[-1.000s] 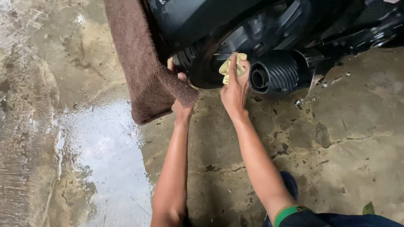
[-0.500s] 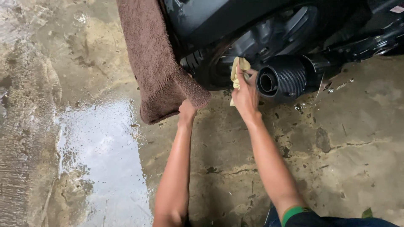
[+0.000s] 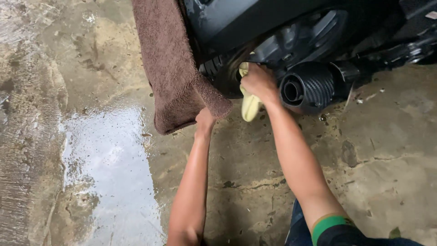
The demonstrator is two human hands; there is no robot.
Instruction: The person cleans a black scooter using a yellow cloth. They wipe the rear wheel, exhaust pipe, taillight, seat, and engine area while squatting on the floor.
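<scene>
Down by the dark rear wheel (image 3: 227, 79) of a motorcycle (image 3: 273, 23), the right hand (image 3: 258, 82) is closed on a pale yellow cloth (image 3: 249, 105) and presses it against the wheel area, just left of the black exhaust pipe (image 3: 309, 86). Most of the cloth is bunched under the palm; a loose end hangs below the hand, long axis running roughly up and down in the view, lower tip toward the floor (image 3: 387, 150). The exhaust pipe is the only hollow thing close by: its round mouth faces left toward the hand, and its inside is too dark to tell what it holds. The left hand (image 3: 204, 122) reaches up under the lower corner of a brown towel (image 3: 173, 68) that drapes down from the motorcycle; its fingers are hidden behind the towel, so I cannot tell whether that grip is closed. A wet, shiny patch (image 3: 104, 168) lies on the concrete floor to the left.
</scene>
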